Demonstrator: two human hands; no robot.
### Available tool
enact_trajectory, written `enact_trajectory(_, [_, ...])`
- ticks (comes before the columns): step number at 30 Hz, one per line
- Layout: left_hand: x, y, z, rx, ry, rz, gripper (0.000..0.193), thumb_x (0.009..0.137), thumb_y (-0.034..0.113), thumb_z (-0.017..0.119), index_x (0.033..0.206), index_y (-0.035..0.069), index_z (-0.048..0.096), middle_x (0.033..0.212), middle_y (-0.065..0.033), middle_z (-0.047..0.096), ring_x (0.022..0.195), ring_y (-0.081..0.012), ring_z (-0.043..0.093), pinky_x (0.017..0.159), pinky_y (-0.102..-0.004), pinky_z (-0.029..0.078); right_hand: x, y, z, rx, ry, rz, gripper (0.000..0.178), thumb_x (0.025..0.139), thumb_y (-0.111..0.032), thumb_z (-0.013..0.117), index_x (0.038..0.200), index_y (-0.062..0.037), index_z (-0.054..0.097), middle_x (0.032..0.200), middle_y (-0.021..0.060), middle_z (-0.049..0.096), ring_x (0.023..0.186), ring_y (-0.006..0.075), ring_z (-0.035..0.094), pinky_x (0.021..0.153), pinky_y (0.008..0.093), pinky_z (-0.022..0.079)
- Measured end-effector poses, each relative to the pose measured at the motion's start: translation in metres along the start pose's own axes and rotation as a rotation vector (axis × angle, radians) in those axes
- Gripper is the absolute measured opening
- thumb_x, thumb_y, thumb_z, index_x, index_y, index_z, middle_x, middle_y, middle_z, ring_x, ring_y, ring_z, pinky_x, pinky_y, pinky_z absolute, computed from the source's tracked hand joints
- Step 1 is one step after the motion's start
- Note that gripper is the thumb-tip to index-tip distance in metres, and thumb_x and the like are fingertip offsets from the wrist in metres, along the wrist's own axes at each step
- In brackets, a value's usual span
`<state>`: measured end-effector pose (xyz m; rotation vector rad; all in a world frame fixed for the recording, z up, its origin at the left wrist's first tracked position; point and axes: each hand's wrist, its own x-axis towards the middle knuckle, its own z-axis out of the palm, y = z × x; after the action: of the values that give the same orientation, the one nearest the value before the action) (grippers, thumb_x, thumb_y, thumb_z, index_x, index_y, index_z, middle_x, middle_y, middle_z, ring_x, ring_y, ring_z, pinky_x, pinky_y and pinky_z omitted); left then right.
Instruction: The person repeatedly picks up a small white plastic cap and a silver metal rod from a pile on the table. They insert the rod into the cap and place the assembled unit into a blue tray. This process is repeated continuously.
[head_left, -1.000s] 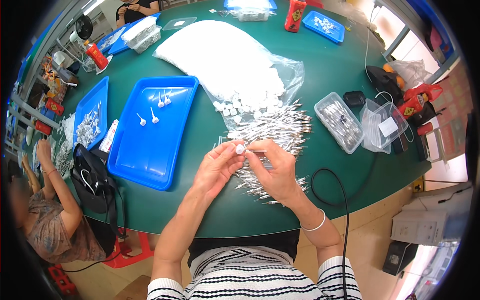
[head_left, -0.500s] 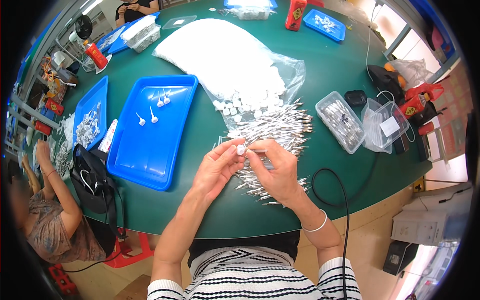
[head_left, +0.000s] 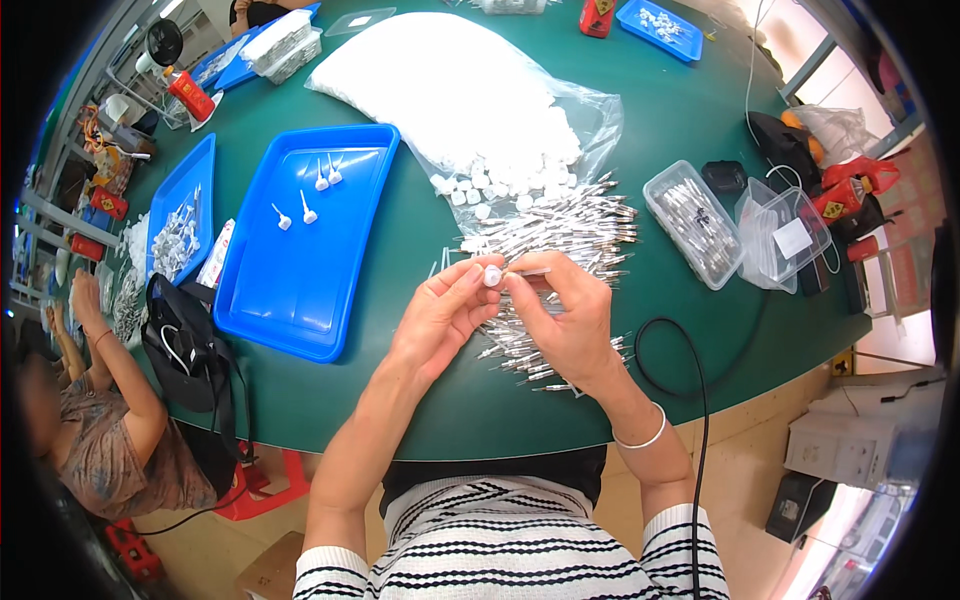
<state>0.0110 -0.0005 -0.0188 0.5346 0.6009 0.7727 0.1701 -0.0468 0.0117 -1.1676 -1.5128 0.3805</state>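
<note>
My left hand [head_left: 437,318] pinches a small white plastic cap [head_left: 492,276] between thumb and fingertips. Close against it, my right hand [head_left: 572,312] has thumb and forefinger closed on a thin pale rod [head_left: 533,271], whose tip meets or nearly meets the cap; the exact contact is too small to tell. Just beyond and under my hands spreads a pile of slim metal-and-clear rods [head_left: 575,232]. Behind it, a large clear bag [head_left: 600,112] spills many white caps [head_left: 470,190]. A blue tray [head_left: 295,290] on the left holds several capped rods [head_left: 308,212].
On the right stand a clear box of rods [head_left: 695,235], empty-looking clear containers [head_left: 785,240] and a looped black cable [head_left: 640,345]. A black bag [head_left: 190,350] hangs at the left table edge, near a co-worker's arm [head_left: 130,375]. Another blue tray [head_left: 195,165] holds white parts.
My view has shifted slightly, so the table's things sit a little differently in it. Both hands stay together, and the cap now shows its rounded face more plainly.
</note>
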Motion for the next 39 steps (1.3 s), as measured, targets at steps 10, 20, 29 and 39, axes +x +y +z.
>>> enact_trajectory(10, [0.0009,-0.0018,0.0003,-0.048,-0.002,-0.011,0.028,0.094,0.017,0.059,0.117,-0.001,0.061,0.095,-0.0033,0.066,0.083,-0.0087,0.063,0.077,-0.0236,0.056,-0.0001,0.0,-0.0009,-0.012,-0.001,-0.003,0.01,0.083,-0.003,0.067,0.092,-0.0021,0.063,0.082,0.01,0.066,0.067,0.0205,0.067,0.058,0.0305,0.052])
enact_trajectory(20, [0.0004,-0.0021,0.0017,-0.031,0.009,0.004,0.027,0.095,0.015,0.059,0.116,-0.001,0.061,0.096,-0.0037,0.066,0.083,-0.0092,0.063,0.077,-0.0236,0.056,0.0005,-0.0015,-0.001,-0.046,0.008,-0.034,0.009,0.083,-0.004,0.067,0.092,-0.0026,0.063,0.082,0.0098,0.067,0.069,0.0215,0.067,0.058,0.031,0.051])
enact_trajectory(29, [0.0007,-0.0021,0.001,-0.024,0.007,0.009,0.027,0.094,0.015,0.059,0.116,-0.001,0.061,0.096,-0.0041,0.066,0.083,-0.0094,0.063,0.077,-0.0239,0.056,0.0004,-0.0021,-0.0009,-0.065,0.005,-0.035,0.01,0.083,-0.004,0.068,0.092,-0.0028,0.063,0.082,0.0096,0.066,0.069,0.0221,0.066,0.059,0.0313,0.052])
enact_trajectory(39, [0.0012,-0.0018,0.0005,-0.036,0.005,0.001,0.027,0.094,0.015,0.06,0.116,-0.001,0.061,0.096,-0.004,0.066,0.082,-0.0095,0.063,0.077,-0.0241,0.056,0.0006,-0.001,-0.001,-0.053,0.006,-0.043,0.009,0.083,-0.004,0.067,0.091,-0.0027,0.063,0.082,0.0099,0.066,0.069,0.0228,0.066,0.059,0.0317,0.052])
